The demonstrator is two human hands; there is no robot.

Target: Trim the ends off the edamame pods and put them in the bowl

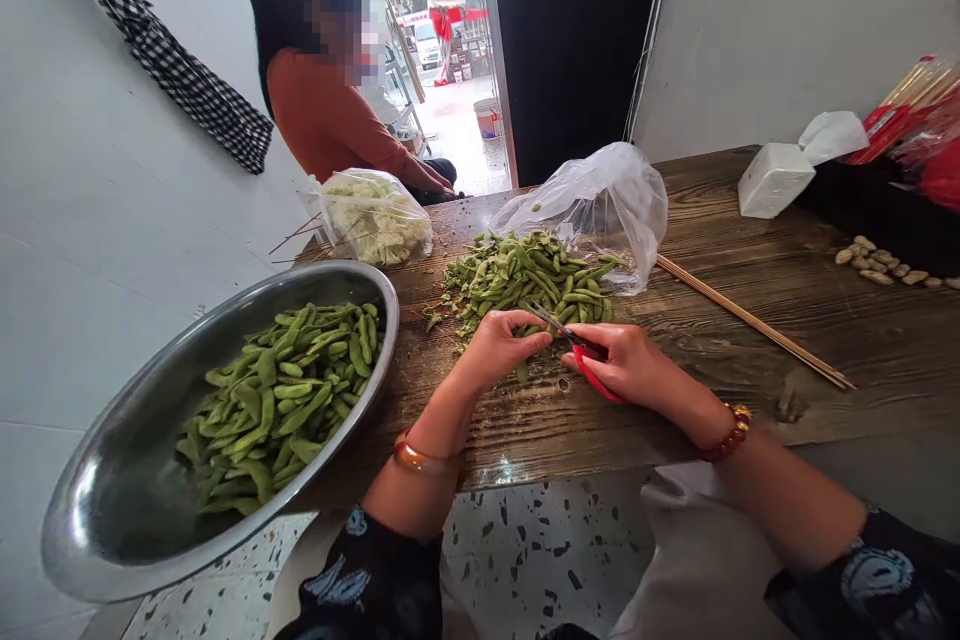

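My right hand (630,365) is closed around the red handles of a pair of scissors (592,378). The blades point up and left, reaching the fingertips of my left hand (504,350). That hand is pinched on a green edamame pod, mostly hidden by the fingers. Just beyond both hands, a heap of edamame pods (536,275) lies on the wooden table (720,320). To the left, a large steel bowl (142,410) holds many more pods (281,400), gathered toward its right side.
A clear plastic bag (622,200) lies behind the heap, and a bag of pale cauliflower-like pieces (371,220) is at back left. Thin wooden skewers (750,320), a tissue pack (774,182) and peanuts (874,260) are to the right. A seated person (322,115) is across the table.
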